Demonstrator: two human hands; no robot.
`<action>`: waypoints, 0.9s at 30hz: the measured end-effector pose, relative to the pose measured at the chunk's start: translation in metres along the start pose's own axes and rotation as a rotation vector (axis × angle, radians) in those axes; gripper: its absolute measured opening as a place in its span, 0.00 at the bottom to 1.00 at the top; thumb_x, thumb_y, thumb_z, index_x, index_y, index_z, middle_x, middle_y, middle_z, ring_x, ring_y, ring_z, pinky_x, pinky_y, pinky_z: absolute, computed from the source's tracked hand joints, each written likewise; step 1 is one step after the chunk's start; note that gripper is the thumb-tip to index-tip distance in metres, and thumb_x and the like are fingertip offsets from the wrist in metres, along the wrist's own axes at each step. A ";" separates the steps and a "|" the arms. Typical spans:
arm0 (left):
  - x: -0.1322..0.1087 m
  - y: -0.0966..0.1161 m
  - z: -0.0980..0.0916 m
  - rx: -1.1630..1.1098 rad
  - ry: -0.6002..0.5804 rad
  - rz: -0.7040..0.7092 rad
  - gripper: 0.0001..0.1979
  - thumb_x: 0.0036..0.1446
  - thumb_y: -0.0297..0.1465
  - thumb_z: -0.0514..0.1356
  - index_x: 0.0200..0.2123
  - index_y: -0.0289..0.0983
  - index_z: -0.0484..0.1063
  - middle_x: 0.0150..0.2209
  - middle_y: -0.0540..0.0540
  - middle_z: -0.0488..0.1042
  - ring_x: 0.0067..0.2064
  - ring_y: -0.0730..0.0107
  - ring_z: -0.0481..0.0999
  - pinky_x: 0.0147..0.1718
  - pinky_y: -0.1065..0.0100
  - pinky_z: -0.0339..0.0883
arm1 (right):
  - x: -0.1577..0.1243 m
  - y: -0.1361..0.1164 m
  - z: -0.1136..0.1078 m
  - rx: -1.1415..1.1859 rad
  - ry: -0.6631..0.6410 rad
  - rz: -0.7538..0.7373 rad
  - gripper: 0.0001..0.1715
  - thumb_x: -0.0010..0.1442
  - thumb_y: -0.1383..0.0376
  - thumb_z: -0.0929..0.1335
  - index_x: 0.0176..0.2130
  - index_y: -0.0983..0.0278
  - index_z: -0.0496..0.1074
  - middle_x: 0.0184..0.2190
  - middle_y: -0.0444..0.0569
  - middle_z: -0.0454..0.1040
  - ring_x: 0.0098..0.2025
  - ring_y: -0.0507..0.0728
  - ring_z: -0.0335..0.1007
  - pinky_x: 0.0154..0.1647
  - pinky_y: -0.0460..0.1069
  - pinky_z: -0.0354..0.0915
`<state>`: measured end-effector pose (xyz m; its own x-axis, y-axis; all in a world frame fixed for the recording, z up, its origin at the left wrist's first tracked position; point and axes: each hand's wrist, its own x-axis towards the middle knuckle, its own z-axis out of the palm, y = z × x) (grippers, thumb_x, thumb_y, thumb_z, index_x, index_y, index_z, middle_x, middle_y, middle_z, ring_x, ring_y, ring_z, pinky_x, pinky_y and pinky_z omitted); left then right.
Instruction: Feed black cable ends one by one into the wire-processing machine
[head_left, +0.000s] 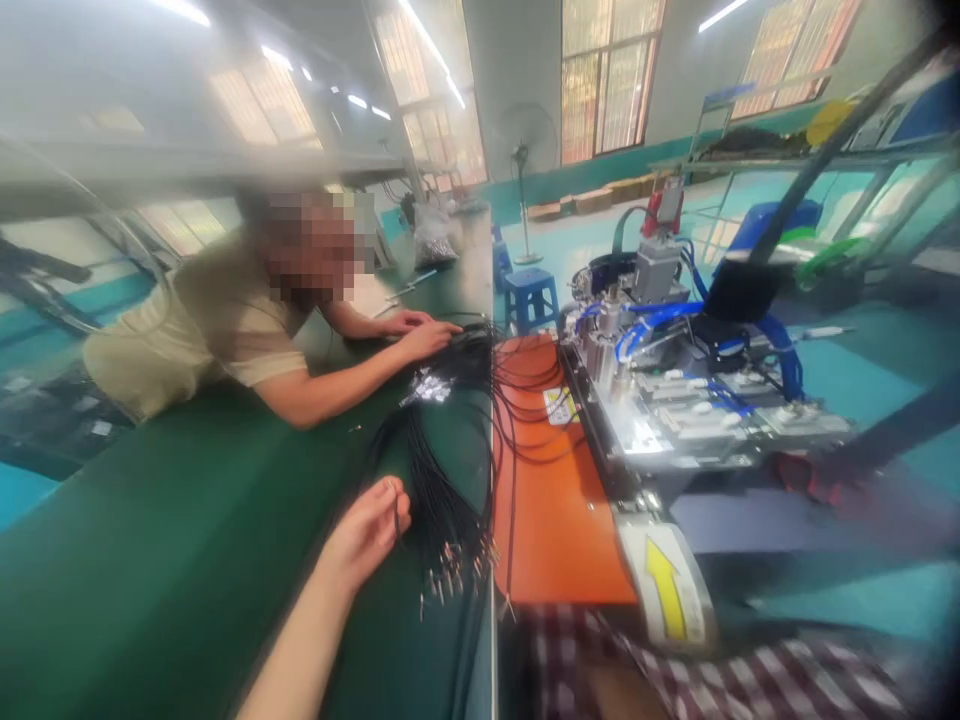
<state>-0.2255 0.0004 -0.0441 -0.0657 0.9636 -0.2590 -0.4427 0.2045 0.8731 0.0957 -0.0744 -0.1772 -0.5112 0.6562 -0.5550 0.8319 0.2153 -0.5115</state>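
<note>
My left hand [367,530] is above the green table, fingers pinched closed on a thin black cable [397,520] that hangs down from the fingertips. Right beside it lies a bundle of black cables [431,470], with stripped, metallic and copper-coloured ends [454,572] fanned out toward me. A cluster of shiny silvery connectors [429,387] sits farther up the bundle. My right hand is out of view; plaid cloth [570,640] shows at the bottom edge.
Across the green table [187,560], a co-worker's hands [427,340] touch the far cables. An orange board [559,510] adjoins the table, with loose cables looping over it. To the right stands a metal machine [660,400] with blue tubes. Behind are a blue stool [531,290] and fan [521,160].
</note>
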 end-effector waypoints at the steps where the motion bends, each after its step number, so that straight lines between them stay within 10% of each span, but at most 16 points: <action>1: 0.000 0.000 0.000 0.005 0.004 -0.003 0.06 0.50 0.24 0.66 0.29 0.33 0.70 0.21 0.51 0.74 0.12 0.87 0.58 0.19 0.78 0.65 | 0.000 -0.002 0.002 -0.004 -0.050 -0.015 0.14 0.64 0.63 0.68 0.51 0.59 0.70 0.51 0.51 0.72 0.49 0.61 0.71 0.45 0.57 0.71; 9: 0.004 -0.002 0.003 0.032 0.045 -0.021 0.03 0.53 0.22 0.61 0.28 0.33 0.72 0.21 0.50 0.73 0.13 0.86 0.57 0.21 0.77 0.68 | -0.021 -0.004 0.021 -0.017 -0.386 -0.146 0.07 0.60 0.69 0.69 0.40 0.67 0.76 0.39 0.50 0.78 0.42 0.59 0.75 0.41 0.52 0.69; 27: 0.000 -0.003 0.010 0.071 0.070 0.027 0.05 0.55 0.23 0.61 0.27 0.33 0.72 0.21 0.50 0.72 0.16 0.84 0.62 0.21 0.78 0.67 | -0.038 -0.013 0.028 0.011 -0.282 -0.132 0.10 0.61 0.70 0.65 0.42 0.67 0.74 0.41 0.52 0.77 0.42 0.58 0.73 0.42 0.52 0.64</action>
<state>-0.2154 0.0017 -0.0426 -0.1398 0.9551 -0.2613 -0.3756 0.1930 0.9065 0.0987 -0.1227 -0.1681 -0.6554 0.3968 -0.6426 0.7529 0.2762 -0.5974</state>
